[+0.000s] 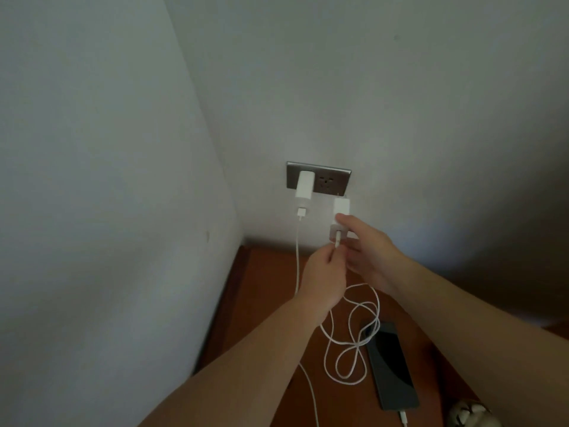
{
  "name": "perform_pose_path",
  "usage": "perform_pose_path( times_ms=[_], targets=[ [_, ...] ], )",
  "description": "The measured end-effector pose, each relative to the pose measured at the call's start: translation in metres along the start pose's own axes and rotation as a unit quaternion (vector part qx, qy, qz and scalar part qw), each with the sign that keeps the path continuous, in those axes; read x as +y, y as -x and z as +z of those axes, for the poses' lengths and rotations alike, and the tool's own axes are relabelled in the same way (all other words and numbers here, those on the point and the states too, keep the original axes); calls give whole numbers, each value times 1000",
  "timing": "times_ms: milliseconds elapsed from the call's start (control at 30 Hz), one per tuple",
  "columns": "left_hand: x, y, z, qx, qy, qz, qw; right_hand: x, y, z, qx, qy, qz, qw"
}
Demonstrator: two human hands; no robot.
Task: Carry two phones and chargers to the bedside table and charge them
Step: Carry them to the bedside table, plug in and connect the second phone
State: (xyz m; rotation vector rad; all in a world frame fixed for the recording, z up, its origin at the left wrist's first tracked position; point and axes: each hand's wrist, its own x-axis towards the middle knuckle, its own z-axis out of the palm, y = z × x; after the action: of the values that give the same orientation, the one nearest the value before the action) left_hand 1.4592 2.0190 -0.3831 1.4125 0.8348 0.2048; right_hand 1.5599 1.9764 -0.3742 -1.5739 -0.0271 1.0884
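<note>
Charger (341,211) gripped in right hand (369,251), cable plug (337,239) pinched by left hand (323,275)

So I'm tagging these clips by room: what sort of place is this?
Probably a bedroom corner, at a bedside table: a wooden table top against plain white walls, a wall socket with one charger plugged in, and a phone lying on the wood.

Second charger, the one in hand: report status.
Right hand grips second charger, just below wall socket, not plugged in. Left hand pinches cable connector at its port. First charger already in socket; other outlet free, nothing blocking.
</note>
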Motion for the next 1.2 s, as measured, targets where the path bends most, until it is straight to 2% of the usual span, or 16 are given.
perform_pose_path(
  times_ms=[100, 200, 300, 333, 400, 467, 533, 567, 633, 700, 833, 1000, 1200],
  targets=[
    [4, -7, -8, -5, 11, -12, 1000, -3, -10, 11, -22, -8, 12, 1000],
    [6, -6, -16, -3, -94, 24, 995, -8, -23, 18, 7, -9, -8, 1000],
    [9, 5, -24, 3, -95, 37, 995, -13, -33, 21, 23, -5, -2, 1000],
    [10, 8, -27, 18, -119, 75, 990, -13, -35, 22, 26, 0, 0, 1000],
    [18, 11, -37, 99, -158, 173, 967, -12, -39, 24, 30, 0, 0, 1000],
    [25, 1, -48, 181, -150, 193, 953, -11, -40, 26, 26, -19, 2, 999],
    [34, -23, -60, 215, -103, 89, 967, -10, -40, 27, 18, -32, 3, 999],
    [39, -36, -65, 190, -77, 10, 979, -9, -39, 28, 16, -36, 2, 999],
    [48, -59, -74, 73, 13, -131, 989, -7, -39, 29, 13, -37, -3, 999],
    [49, -75, -78, -26, 72, -197, 977, -8, -38, 32, 17, -39, -8, 999],
    [42, -91, -79, -85, 77, -205, 972, -12, -39, 35, 47, -22, -13, 999],
    [35, -98, -75, -83, 100, -210, 969, -13, -37, 38, 61, -4, -26, 998],
    [38, -99, -73, -95, 141, -222, 960, -23, -40, 45, 85, -28, 11, 996]
  ],
)
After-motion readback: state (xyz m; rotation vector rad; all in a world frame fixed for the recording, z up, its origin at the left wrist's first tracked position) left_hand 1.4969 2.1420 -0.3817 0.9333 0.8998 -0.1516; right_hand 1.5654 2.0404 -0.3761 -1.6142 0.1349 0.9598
